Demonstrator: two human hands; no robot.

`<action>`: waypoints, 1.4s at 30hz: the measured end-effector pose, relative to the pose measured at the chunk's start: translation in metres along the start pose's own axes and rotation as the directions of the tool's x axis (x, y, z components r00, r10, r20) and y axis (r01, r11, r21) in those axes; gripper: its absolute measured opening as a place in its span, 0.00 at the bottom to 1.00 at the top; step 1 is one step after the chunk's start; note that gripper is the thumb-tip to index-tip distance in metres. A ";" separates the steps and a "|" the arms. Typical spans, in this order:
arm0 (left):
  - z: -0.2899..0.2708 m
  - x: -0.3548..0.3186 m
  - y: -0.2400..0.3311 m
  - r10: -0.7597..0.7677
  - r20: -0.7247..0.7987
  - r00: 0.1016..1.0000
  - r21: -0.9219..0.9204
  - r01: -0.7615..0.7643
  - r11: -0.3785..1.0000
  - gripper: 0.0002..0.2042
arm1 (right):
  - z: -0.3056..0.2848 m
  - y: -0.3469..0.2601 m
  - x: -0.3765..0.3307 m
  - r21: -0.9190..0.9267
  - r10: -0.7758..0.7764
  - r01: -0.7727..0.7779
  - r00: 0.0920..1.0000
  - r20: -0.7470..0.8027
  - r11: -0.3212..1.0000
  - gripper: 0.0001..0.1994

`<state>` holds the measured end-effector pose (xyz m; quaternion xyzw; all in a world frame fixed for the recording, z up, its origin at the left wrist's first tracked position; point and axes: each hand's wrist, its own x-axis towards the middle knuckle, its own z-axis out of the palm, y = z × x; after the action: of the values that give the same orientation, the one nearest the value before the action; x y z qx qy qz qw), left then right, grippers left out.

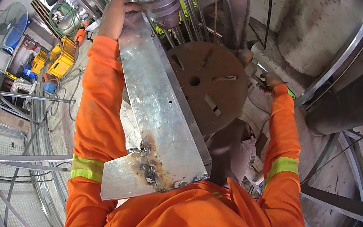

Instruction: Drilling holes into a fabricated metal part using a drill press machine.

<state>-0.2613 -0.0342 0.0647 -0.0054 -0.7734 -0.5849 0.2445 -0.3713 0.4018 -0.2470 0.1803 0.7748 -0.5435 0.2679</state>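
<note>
Orange sleeves with yellow-green bands fill the bottom of my view, and just beyond them lies the plate (163, 110), a long galvanized sheet running from my chest up toward the left hand. Its near end carries a second, wedge-shaped piece joined on by a rough weld, with brown and black scorch marks around the seam (two small holes show further up the sheet). The surface is dull silver, blotchy and scratched, with a folded edge along its right side.

My left hand (115, 13) is clenched around the plate's far end, right under a grey motor (162, 3). My right hand (272, 80) reaches out past a rusty slotted disc (204, 86) and is closed on a small tool with a green handle; I cannot tell what kind.

Far off at left stand yellow crates (60, 56); their contents are too small to make out. A fan (11, 24) stands beyond them.
</note>
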 end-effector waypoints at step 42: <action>-0.097 0.052 -0.060 0.381 0.138 0.914 0.777 -0.338 0.530 0.36 | 0.030 0.005 0.010 0.479 -0.289 0.404 0.910 -0.297 0.779 0.30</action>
<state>-0.2889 -0.1556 0.0492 -0.0422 -0.9258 -0.1219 0.3552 -0.3696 0.3751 -0.2643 0.1563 0.6376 -0.7541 0.0201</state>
